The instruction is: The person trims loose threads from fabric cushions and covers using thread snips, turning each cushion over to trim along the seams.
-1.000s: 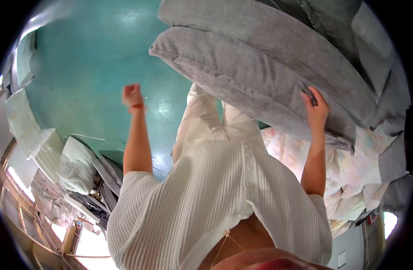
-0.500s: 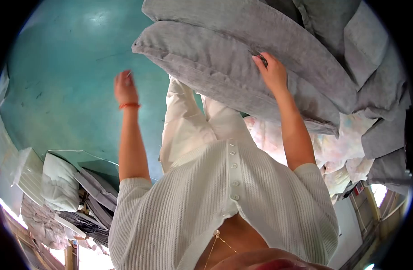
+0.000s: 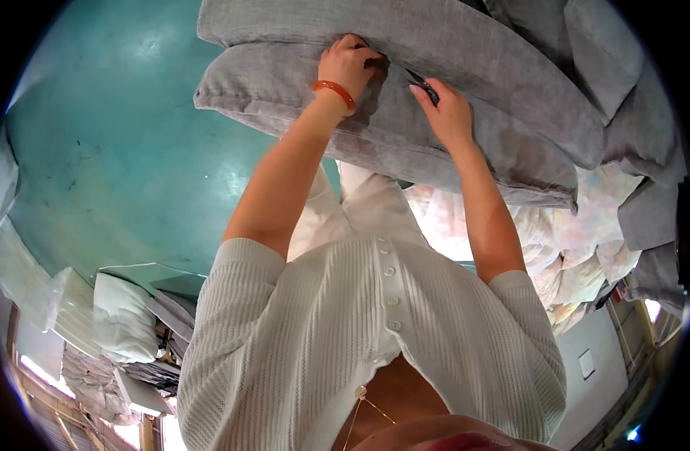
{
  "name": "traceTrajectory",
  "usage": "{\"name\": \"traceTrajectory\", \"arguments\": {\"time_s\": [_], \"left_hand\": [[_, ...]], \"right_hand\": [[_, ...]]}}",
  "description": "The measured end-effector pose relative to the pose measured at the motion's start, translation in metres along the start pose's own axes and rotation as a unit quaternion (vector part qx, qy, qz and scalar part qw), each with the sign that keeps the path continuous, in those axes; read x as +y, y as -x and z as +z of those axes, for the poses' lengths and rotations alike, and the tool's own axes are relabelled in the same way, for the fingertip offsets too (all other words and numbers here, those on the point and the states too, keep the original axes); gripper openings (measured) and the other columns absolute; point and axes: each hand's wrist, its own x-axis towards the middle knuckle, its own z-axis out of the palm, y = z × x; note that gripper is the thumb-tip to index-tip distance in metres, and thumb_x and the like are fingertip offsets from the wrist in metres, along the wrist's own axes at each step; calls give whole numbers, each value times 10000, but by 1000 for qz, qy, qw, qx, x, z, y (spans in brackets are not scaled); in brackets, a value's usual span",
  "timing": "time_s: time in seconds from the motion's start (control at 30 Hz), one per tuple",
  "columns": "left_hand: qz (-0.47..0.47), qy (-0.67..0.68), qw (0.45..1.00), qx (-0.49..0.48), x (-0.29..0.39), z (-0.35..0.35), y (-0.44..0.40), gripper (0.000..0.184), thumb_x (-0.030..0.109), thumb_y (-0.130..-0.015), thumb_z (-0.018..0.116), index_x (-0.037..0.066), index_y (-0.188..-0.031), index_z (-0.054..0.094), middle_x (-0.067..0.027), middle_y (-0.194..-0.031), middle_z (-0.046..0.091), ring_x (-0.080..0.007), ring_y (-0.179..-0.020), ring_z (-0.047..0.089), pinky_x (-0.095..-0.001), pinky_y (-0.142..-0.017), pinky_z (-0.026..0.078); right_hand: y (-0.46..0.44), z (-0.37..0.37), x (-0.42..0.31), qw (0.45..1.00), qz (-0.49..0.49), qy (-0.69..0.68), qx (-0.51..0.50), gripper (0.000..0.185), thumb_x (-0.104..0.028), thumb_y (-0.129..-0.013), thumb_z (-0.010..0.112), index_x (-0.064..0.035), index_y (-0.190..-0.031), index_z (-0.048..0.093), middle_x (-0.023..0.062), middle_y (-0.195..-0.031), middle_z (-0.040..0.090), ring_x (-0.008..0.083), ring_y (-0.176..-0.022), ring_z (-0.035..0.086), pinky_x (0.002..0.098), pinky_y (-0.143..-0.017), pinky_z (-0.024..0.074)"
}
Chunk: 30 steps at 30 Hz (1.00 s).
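Note:
Two long grey cushions (image 3: 285, 83) lie side by side in front of me, with a seam between them. My left hand (image 3: 348, 64), an orange bracelet at its wrist, rests at the upper part of the nearer cushion, close to that seam. Its fingers are bent together in a pinch; what they hold, if anything, is hidden. To the right, my right hand (image 3: 448, 113) is closed round small dark thread snips (image 3: 427, 89). Their thin tip points up and left toward my left hand, just over the grey fabric.
More grey cushions (image 3: 600, 52) are piled at the upper right. Pale, colour-flecked padding (image 3: 563, 233) lies below them. Green floor (image 3: 119, 165) stretches to the left, with a white padded piece (image 3: 123, 319) and other items at the lower left.
My left hand has swung up and right from over the floor onto the cushion. My right hand, still gripping the snips, has shifted only slightly.

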Motion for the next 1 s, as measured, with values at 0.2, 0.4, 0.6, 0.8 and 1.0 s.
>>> {"name": "traceTrajectory", "arguments": {"time_s": [0.2,0.4,0.6,0.8,1.0], "left_hand": [[-9,-24,995,97,2,9,6,86,92,-726,650,61,-806,647,-67,-893,560,-270,-830,550,-355,-717,450],[-87,49,982,162,1,12,10,37,66,-770,623,45,-757,596,-103,-819,541,-295,-810,540,-367,-698,440],[-93,56,988,113,6,5,16,64,103,-747,650,60,-769,607,-94,-848,564,-294,-833,534,-367,-725,427],[-114,-47,987,105,19,14,16,103,166,-715,671,81,-762,638,-70,-843,569,-274,-871,529,-393,-795,386],[-88,-11,985,150,6,19,18,82,105,-690,674,62,-714,608,-84,-854,548,-292,-847,513,-379,-766,401]], "right_hand": [[-15,6,1,998,-53,24,12,358,-372,-816,610,-20,-880,611,146,-780,620,307,-674,595,360,-589,454],[-33,11,-3,989,-39,82,-116,375,-398,-830,575,-30,-895,605,128,-770,621,268,-654,597,362,-594,468],[-42,0,-8,876,215,-337,-269,450,-469,-863,507,-50,-699,499,-57,-468,319,53,-380,244,235,-363,191],[-54,4,-4,823,307,-309,-363,434,-468,-856,518,-63,-702,494,-73,-462,284,34,-354,174,221,-343,118],[-65,7,-2,762,351,-358,-409,415,-446,-856,521,-48,-745,484,-66,-474,307,36,-348,178,216,-332,116]]}}
